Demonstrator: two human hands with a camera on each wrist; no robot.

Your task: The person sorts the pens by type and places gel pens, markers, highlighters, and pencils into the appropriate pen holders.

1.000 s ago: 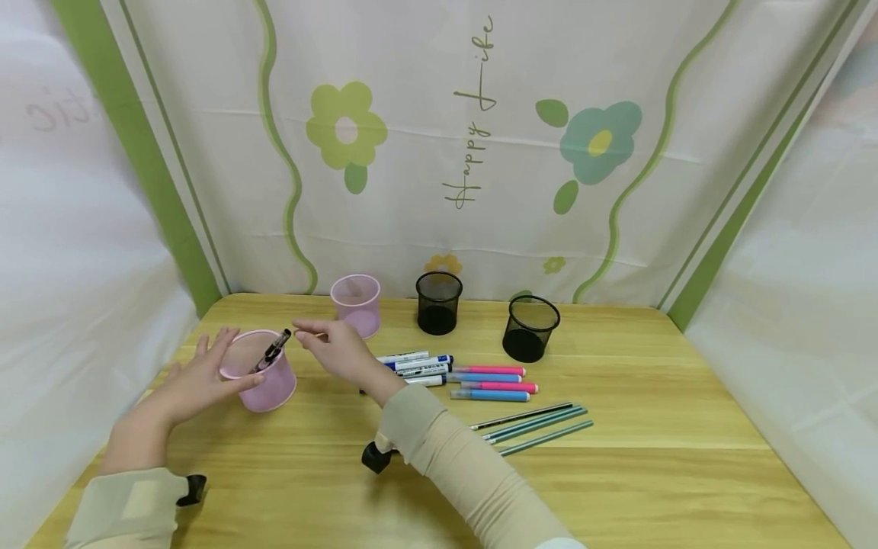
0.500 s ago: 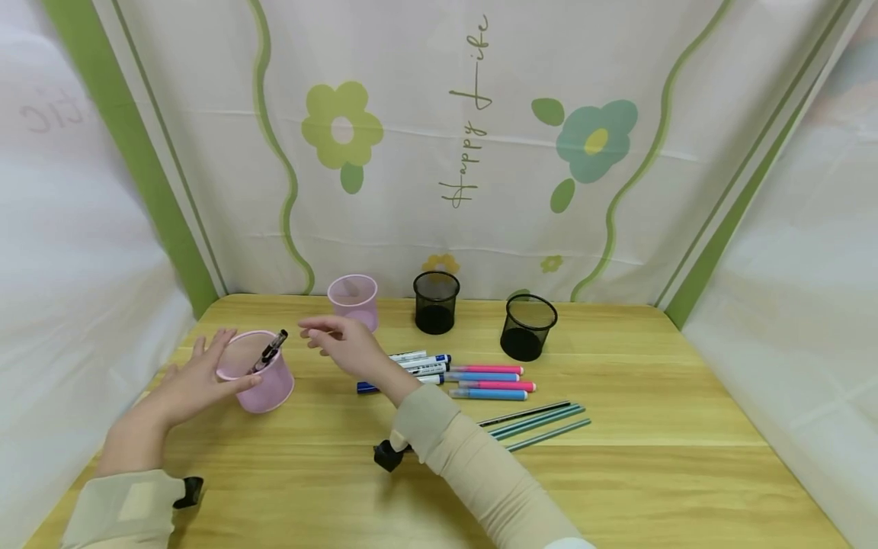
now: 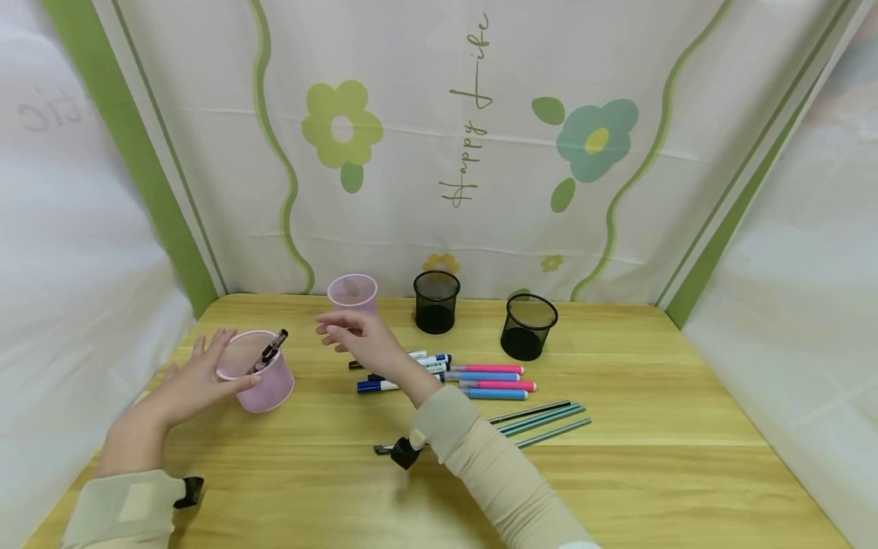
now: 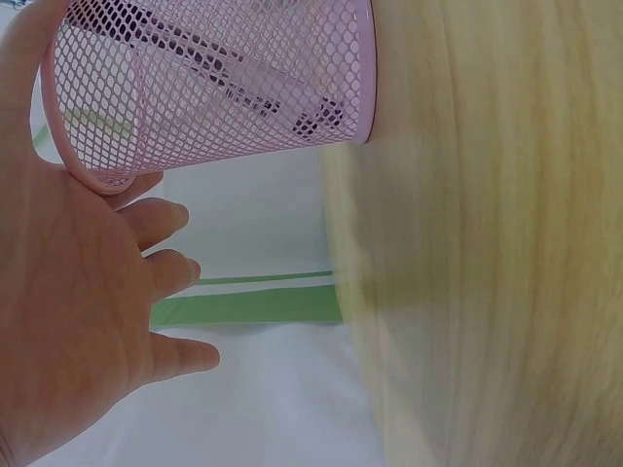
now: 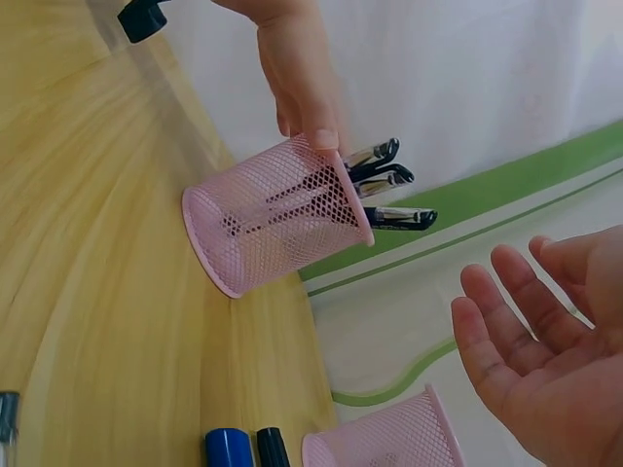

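Observation:
My left hand point(image 3: 188, 385) holds a pink mesh pen holder point(image 3: 270, 390) at its rim, thumb on the near side and fingers spread around the far side. Several black-capped gel pens point(image 5: 384, 182) lean inside it, cap ends above the rim in the right wrist view. To the right of this holder, my right hand point(image 3: 370, 347) hovers with loosely bent fingers and nothing in them. Behind that hand stands a second pink mesh pen holder point(image 3: 353, 303), partly covered by it. White-barrelled markers point(image 3: 434, 365) lie just under the right wrist.
Two black mesh pen holders point(image 3: 436, 314) point(image 3: 527, 339) stand toward the back. Pink and blue felt-tip pens point(image 3: 495, 395) lie beside the markers. Several pencils point(image 3: 552, 429) lie nearer the front, partly behind the right sleeve. A black-tipped pen point(image 3: 382, 450) shows by the wrist camera.
My right hand has moved right, away from the pens in the pink holder, uncovering more of the markers. My left hand stays on the holder.

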